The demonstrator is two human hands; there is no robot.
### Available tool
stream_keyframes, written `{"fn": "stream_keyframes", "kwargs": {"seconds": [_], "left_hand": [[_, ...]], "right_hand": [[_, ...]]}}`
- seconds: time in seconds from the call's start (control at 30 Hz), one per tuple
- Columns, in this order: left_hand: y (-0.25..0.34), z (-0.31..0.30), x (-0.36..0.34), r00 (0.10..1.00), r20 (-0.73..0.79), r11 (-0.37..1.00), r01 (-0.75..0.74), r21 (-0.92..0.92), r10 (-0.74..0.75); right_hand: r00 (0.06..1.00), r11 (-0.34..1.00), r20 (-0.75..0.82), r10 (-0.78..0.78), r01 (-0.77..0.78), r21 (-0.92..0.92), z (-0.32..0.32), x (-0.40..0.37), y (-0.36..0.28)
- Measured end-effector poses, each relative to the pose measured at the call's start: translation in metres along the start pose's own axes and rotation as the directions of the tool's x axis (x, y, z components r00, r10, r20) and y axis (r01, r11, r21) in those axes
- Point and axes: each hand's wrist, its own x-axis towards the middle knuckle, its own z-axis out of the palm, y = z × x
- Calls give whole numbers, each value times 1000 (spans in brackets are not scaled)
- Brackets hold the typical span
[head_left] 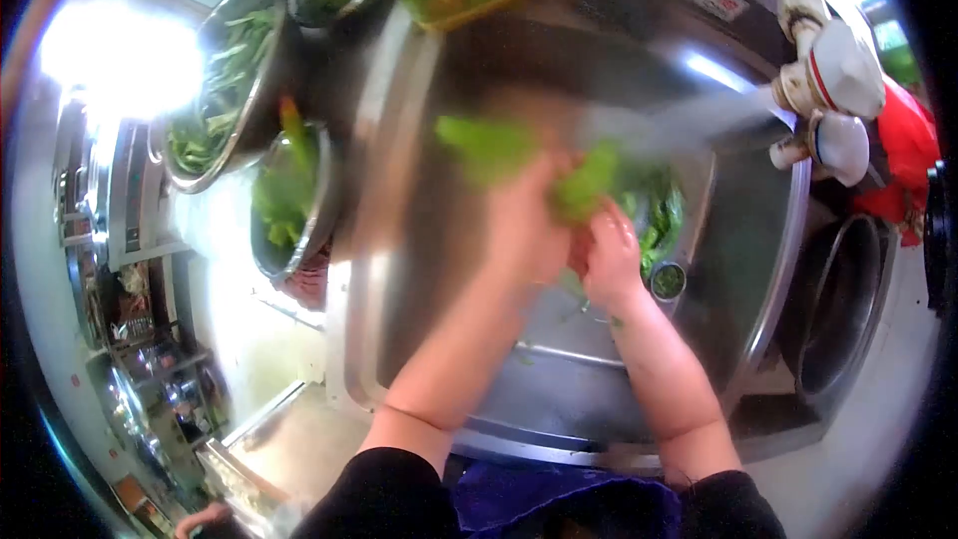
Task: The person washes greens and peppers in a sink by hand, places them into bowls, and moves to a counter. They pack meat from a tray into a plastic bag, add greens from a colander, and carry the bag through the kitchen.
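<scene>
Left hand [524, 230] and right hand [611, 258] both closed on leafy greens [584, 185] at fingertips, under water stream [689, 120]; judgement: fan leaves apart, hold bunch low over sink [429, 269] beneath hands.

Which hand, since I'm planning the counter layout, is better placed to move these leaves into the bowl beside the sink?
Left, probably. The left hand grips the greens on the side nearer the bowl; the right hand sits farther off, toward the tap.
</scene>
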Motion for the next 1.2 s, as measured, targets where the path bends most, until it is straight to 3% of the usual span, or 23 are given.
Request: {"fn": "stream_keyframes", "kwargs": {"seconds": [0.03, 0.07, 0.1, 0.13, 0.2, 0.23, 0.27, 0.3, 0.37, 0.4, 0.43, 0.47, 0.53, 0.57, 0.7, 0.8, 0.87, 0.93, 1.03, 1.1, 1.13, 1.17, 1.2], "left_hand": [[1, -4, 0, 1000, 6, 998, -23, -57, 23], [8, -9, -2, 999, 8, 992, -52, -114, 54], [20, -7, -9, 992, -23, 991, -127, -45, 126], [39, -6, -20, 962, -6, 934, -263, 243, 273], [95, -12, -44, 849, 124, 542, -433, 721, 513], [123, -25, -52, 665, 298, 205, -569, 796, 685], [151, -38, -58, 446, 492, -160, -597, 786, 748], [174, -41, -72, 423, 417, -90, -608, 789, 804], [224, -51, -85, 396, 483, -226, -542, 809, 781], [245, -57, -86, 403, 607, -431, -447, 784, 686], [256, -56, -86, 547, 607, -529, -317, 787, 576], [255, -55, -79, 684, 481, -529, -162, 833, 549], [250, -56, -66, 862, 345, -709, 23, 704, 371], [244, -66, -62, 871, 350, -675, -29, 737, 345], [231, -91, -61, 772, 512, -663, -160, 731, 378], [227, -108, -72, 619, 682, -678, -310, 667, 389], [217, -106, -81, 574, 702, -610, -393, 688, 422], [199, -101, -85, 538, 746, -604, -462, 650, 391], [165, -90, -81, 525, 790, -498, -617, 609, 316], [140, -72, -74, 568, 794, -462, -656, 596, 218], [129, -64, -71, 595, 786, -427, -675, 602, 168], [118, -54, -69, 629, 767, -432, -662, 613, 125], [108, -52, -61, 605, 785, -392, -696, 602, 133]], "right_hand": [[980, 919, -29, 198, -175, 353, 13, -2, -12], [918, 689, 26, 396, -315, 653, 25, -3, -19], [919, 572, 74, 386, -302, 763, 24, 5, -8], [908, 447, 246, 338, -385, 808, 13, 15, 8], [957, 900, -33, 288, -258, 352, 22, 24, 20], [957, 934, 3, 289, -283, 219, 34, 30, 15], [956, 952, 29, 291, -293, 85, 48, 35, 9], [955, 955, 42, 294, -292, -49, 62, 39, 0], [956, 983, 259, 140, -104, -149, 109, 49, -40], [940, 991, 323, 108, -77, -107, 137, 59, -62], [926, 980, 370, -71, 133, -145, 158, 78, -72], [937, 993, 329, -117, 116, 23, 185, 96, -88], [952, 950, 287, -110, 16, 313, 226, 140, -108], [953, 901, 295, -66, -70, 427, 235, 157, -108], [905, 934, 425, 29, -175, 311, 204, 151, -86], [920, 830, 290, 264, -370, 417, 107, 144, -28], [866, 612, -87, 493, -274, 742, 35, 154, -7], [844, 673, -259, 469, -151, 724, -17, 150, -9], [936, 719, -148, 320, -139, 681, -43, 141, -35], [970, 639, 104, 220, -224, 736, -65, 139, -38], [973, 730, 52, 223, -202, 653, -67, 131, -47], [971, 734, 175, 162, -237, 637, -85, 128, -45], [984, 862, 36, 176, -171, 478, -89, 117, -51]]}}
